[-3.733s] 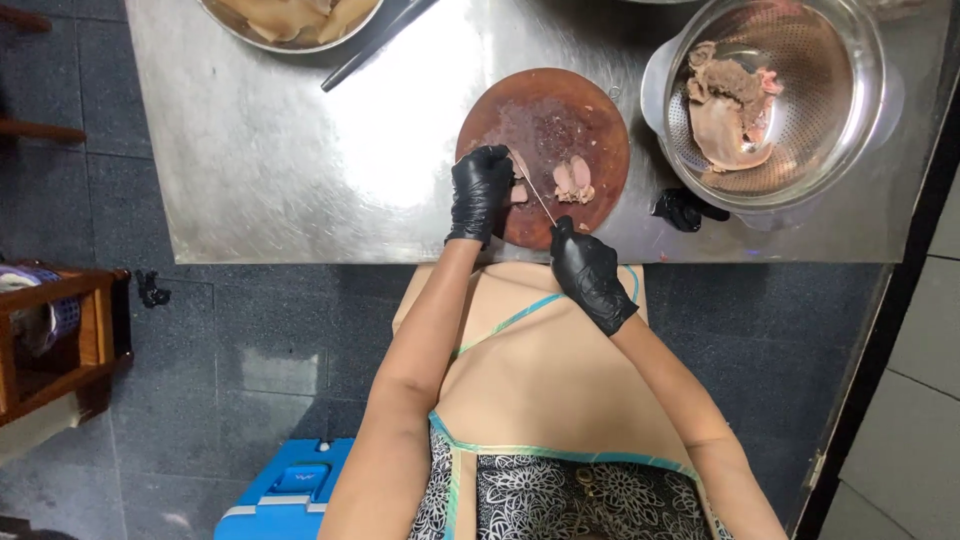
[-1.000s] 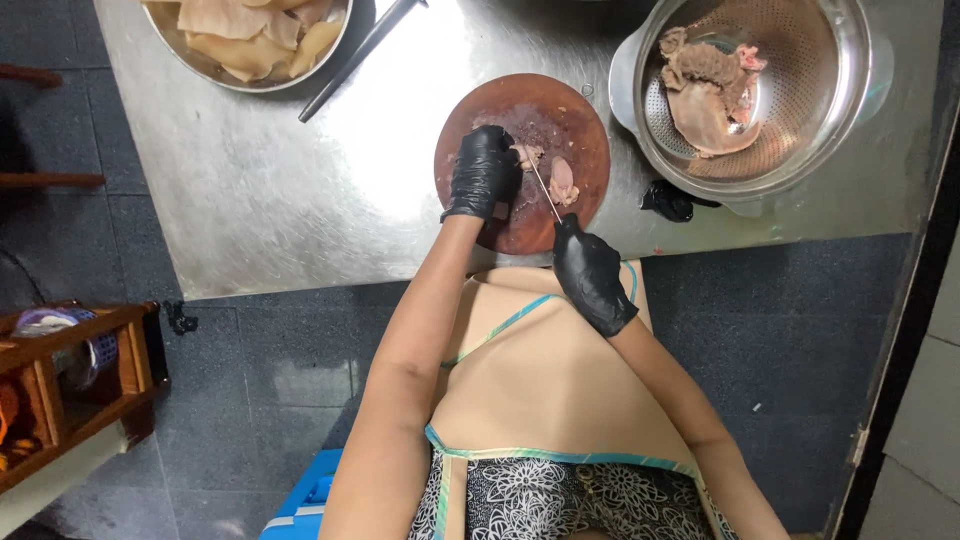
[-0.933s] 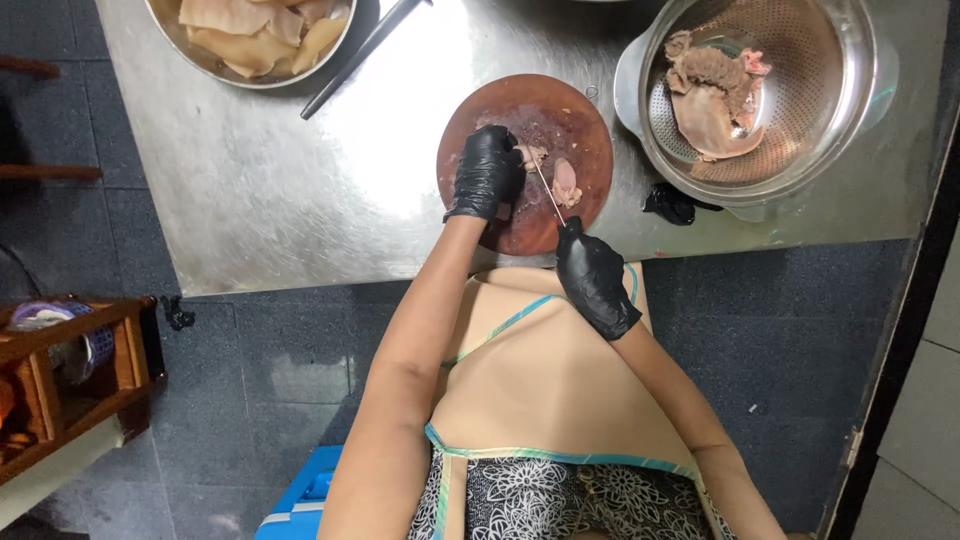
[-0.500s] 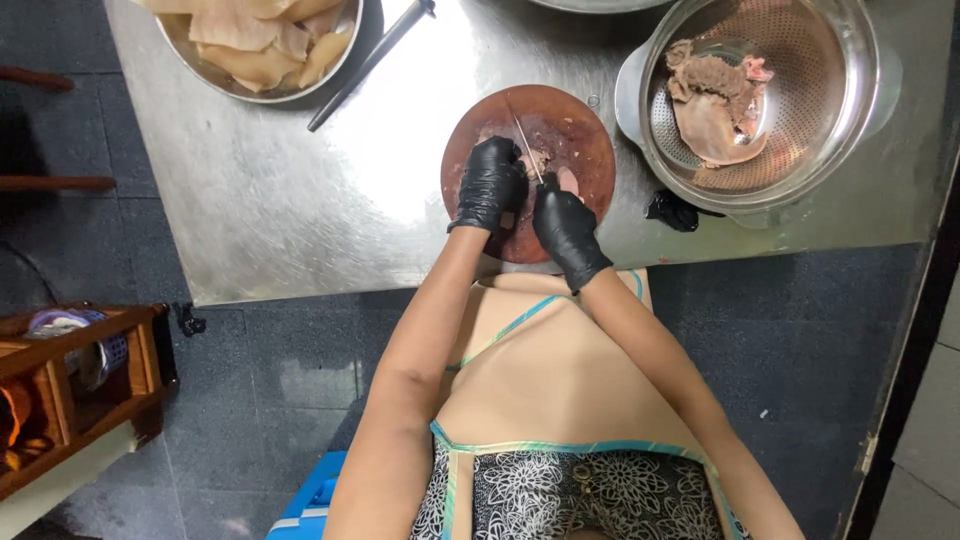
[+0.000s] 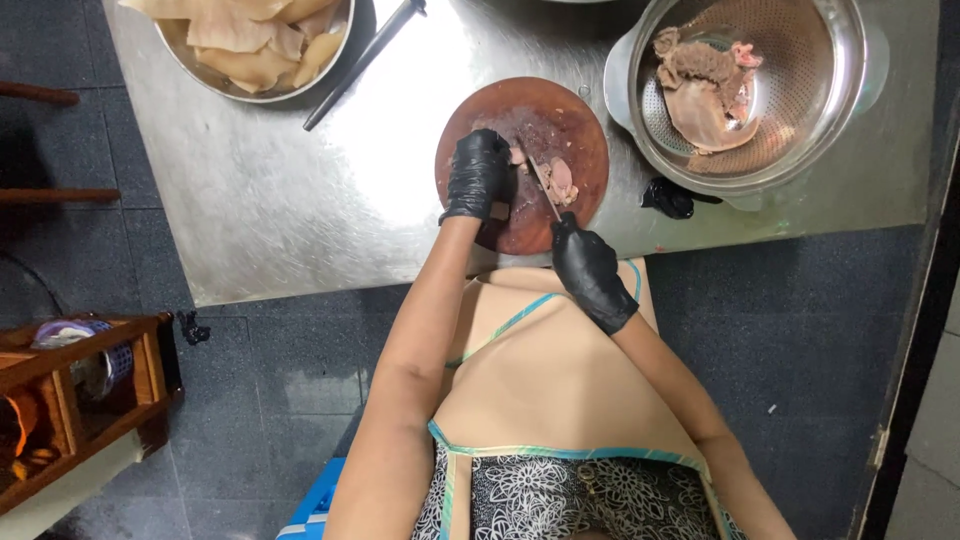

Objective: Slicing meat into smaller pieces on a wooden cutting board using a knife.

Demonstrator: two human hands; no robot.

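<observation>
Left hand [image 5: 477,175] in a glossy black glove, fingers curled down, pinning pale pink meat [image 5: 556,182] to the board [image 5: 520,120]; right hand [image 5: 590,272], same glove, fingers closed round a knife [image 5: 543,185] handle; thin narrow blade angles up-left onto the meat, just beside the left fingertips; meat sits near the middle of the board, wet and soft-looking, in small lumps; board is round, dark reddish wood, scuffed matte face, overhanging the near edge of the table [image 5: 280,180]; table is brushed steel, scratched, strong glare at centre; right of the board a perforated steel colander [image 5: 800,60] nested in a steel pot, holding larger folded greyish-pink pieces; crumpled black glove [image 5: 668,197] lies between board and pot; top left a round steel bowl [image 5: 250,45] of flat, cream-coloured sheets; a slim dark rod [image 5: 362,62] lies diagonally beside it; floor is dark grey tile.
</observation>
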